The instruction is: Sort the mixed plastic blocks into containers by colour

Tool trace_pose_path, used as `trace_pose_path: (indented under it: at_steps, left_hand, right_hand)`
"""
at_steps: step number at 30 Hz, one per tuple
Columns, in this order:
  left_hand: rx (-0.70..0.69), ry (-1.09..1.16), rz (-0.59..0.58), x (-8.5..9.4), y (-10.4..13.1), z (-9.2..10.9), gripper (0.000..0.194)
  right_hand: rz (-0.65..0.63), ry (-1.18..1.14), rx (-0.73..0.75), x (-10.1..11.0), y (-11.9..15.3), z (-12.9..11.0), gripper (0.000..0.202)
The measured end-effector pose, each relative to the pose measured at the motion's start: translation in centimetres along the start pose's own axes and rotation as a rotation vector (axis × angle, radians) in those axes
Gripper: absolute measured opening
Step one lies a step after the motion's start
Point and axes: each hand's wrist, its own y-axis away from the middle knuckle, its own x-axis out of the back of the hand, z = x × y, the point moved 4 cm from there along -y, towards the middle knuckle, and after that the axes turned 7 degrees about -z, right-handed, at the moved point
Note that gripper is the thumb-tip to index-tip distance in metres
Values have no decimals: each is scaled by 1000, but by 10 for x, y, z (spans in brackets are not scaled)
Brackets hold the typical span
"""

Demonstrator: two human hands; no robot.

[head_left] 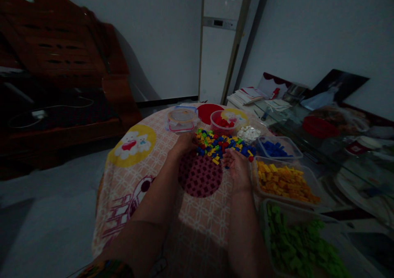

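A loose heap of small plastic building blocks (212,142), mixed yellow, blue, green and red, lies on the cloth-covered round table. At the heap's left edge is my left hand (185,142), its fingertips turned in to the blocks and mostly hidden. My right hand (236,163) is by the front right of the heap, palm partly up and fingers curled in; whatever they pinch is too small and dark to make out. A dark blue block shows just below those fingers. Near my right wrist stands a clear tub of yellow blocks (281,181).
Along the right side are tubs of green blocks (303,241) and blue blocks (275,149). Behind the heap stand a round tub of red blocks (224,123), a pile of white blocks (248,133) and a lidded clear container (182,118). A cluttered glass table (323,146) adjoins on the right.
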Motion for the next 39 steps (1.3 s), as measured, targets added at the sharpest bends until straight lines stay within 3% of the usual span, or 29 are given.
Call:
trace_pose_path:
  at_steps: [10, 18, 22, 27, 33, 36, 39]
  left_hand:
    - [-27, 187, 8, 3, 0, -4, 13]
    - [-29, 521, -37, 4, 1, -13, 34]
    - [-67, 758, -35, 0, 0, 2, 38]
    - [-161, 989, 123, -5, -22, 39, 34]
    - [-259, 1035, 194, -6, -58, 71, 42]
    - [-328, 1010, 146, -6, -59, 75, 51]
    - [-301, 953, 158, -3, -47, 65, 50]
  right_hand:
    - [29, -2, -7, -1, 1, 0, 18]
    - [11, -9, 8, 1, 0, 0, 18]
    - [20, -9, -5, 0, 0, 0, 22]
    - [17, 3, 10, -2, 0, 0, 25]
    - [18, 10, 30, -1, 0, 0, 27]
    - [11, 11, 29, -1, 0, 0, 28]
    - [13, 9, 28, -1, -1, 0, 27]
